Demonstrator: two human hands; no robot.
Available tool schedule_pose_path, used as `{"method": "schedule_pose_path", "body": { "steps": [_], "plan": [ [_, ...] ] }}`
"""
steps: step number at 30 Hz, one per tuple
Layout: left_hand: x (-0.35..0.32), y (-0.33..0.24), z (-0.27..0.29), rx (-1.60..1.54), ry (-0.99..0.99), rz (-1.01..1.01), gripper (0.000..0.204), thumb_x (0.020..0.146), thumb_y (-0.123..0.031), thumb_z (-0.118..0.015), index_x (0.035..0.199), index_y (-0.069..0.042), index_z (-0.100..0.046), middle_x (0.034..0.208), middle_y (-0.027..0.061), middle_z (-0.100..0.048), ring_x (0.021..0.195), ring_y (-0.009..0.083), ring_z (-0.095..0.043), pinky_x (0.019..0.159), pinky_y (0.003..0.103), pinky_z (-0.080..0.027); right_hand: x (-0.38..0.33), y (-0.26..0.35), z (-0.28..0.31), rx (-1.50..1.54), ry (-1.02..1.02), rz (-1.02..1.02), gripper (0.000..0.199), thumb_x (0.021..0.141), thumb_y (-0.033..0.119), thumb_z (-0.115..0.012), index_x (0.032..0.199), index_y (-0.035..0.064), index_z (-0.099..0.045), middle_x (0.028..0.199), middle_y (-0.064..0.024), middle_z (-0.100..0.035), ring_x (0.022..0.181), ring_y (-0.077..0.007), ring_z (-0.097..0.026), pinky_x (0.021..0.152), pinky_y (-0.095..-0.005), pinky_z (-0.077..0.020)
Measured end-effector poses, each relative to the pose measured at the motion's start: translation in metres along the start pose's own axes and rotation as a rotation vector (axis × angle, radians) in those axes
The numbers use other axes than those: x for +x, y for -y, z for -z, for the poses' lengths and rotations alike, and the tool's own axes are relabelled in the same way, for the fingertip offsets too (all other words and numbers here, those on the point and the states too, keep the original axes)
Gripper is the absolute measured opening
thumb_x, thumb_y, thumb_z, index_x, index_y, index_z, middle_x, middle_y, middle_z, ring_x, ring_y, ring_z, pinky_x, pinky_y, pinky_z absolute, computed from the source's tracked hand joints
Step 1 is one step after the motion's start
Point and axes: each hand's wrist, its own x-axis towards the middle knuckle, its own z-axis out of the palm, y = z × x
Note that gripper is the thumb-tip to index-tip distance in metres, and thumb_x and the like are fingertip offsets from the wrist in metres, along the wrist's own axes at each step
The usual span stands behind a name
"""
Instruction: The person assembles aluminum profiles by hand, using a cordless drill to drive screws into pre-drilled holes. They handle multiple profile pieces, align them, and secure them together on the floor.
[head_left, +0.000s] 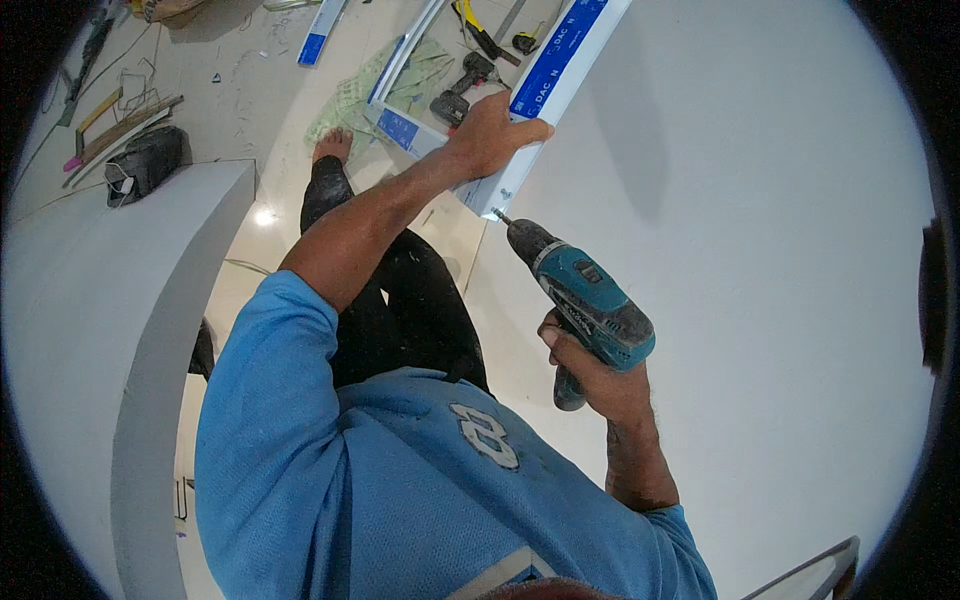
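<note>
My right hand (600, 378) is closed round the grip of a teal and black cordless drill (590, 305), its bit pointing up and to the left. The bit's tip meets the near end of a white metal frame (515, 178) partly covered with blue film. Around that frame, a little above its end, my left hand (490, 137) is wrapped, thumb across the face. Close to the drill tip a small screw head (506, 194) shows on the frame. Another leg of the framing, with a blue-filmed corner (400, 128), runs off beyond my left hand.
A second drill (465, 90) lies on the floor past my left hand, near yellow-handled pliers (475, 28) and a tape measure (524, 42). A white wall (760, 250) rises at my right. A low white ledge (130, 270) with a black bag-like object (148, 165) stands left.
</note>
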Motion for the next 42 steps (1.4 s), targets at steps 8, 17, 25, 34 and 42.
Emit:
{"method": "schedule_pose_path", "body": {
  "steps": [8,17,25,34,42],
  "plan": [
    [-0.004,-0.003,-0.001,0.009,-0.031,-0.057,0.059,0.089,-0.044,-0.071,0.120,0.007,-0.063,0.096,0.0220,-0.071,0.081,0.0280,-0.070,0.079,0.044,-0.055,0.004,0.005,0.007,-0.055,0.004,-0.002,0.020,0.091,0.009,-0.078,0.109,0.0035,-0.071,0.089,-0.0063,-0.073,0.075,-0.0129,-0.069,0.065,-0.0327,-0.0581],
    [-0.004,0.000,0.001,0.025,-0.036,-0.046,0.053,0.092,-0.042,-0.067,0.116,0.005,-0.066,0.092,0.0195,-0.069,0.081,0.0284,-0.068,0.077,0.048,-0.052,0.005,0.005,0.010,-0.081,0.037,0.043,0.025,0.090,0.014,-0.079,0.112,0.0049,-0.070,0.089,-0.0065,-0.072,0.075,-0.0145,-0.069,0.067,-0.0350,-0.0587],
    [-0.007,-0.005,0.001,0.029,-0.050,-0.022,0.054,0.089,-0.042,-0.071,0.116,0.004,-0.063,0.091,0.0192,-0.071,0.075,0.0244,-0.069,0.073,0.041,-0.054,-0.015,0.008,0.014,-0.058,0.050,0.056,0.040,0.089,0.007,-0.076,0.127,0.0050,-0.065,0.098,-0.0091,-0.073,0.080,-0.0157,-0.069,0.068,-0.0354,-0.0592],
    [0.001,0.002,0.003,0.018,-0.105,-0.015,0.049,0.088,-0.041,-0.070,0.106,0.005,-0.068,0.088,0.0139,-0.070,0.077,0.0225,-0.067,0.071,0.038,-0.053,0.016,-0.138,0.012,-0.158,-0.018,0.221,0.095,0.084,0.007,-0.080,0.163,0.0084,-0.028,0.146,-0.0238,-0.060,0.127,-0.0359,-0.066,0.106,-0.0445,-0.0549],
    [-0.015,-0.004,0.018,-0.145,0.003,0.065,0.050,0.093,-0.050,-0.063,0.109,-0.002,-0.062,0.074,0.0054,-0.060,0.058,0.0168,-0.060,0.054,0.032,-0.050,0.334,-0.430,-0.128,-0.312,-0.444,0.341,0.098,0.080,0.005,-0.074,0.161,-0.0029,-0.020,0.133,-0.0333,-0.059,0.118,-0.0496,-0.062,0.099,-0.0529,-0.0542]
  ]
}}
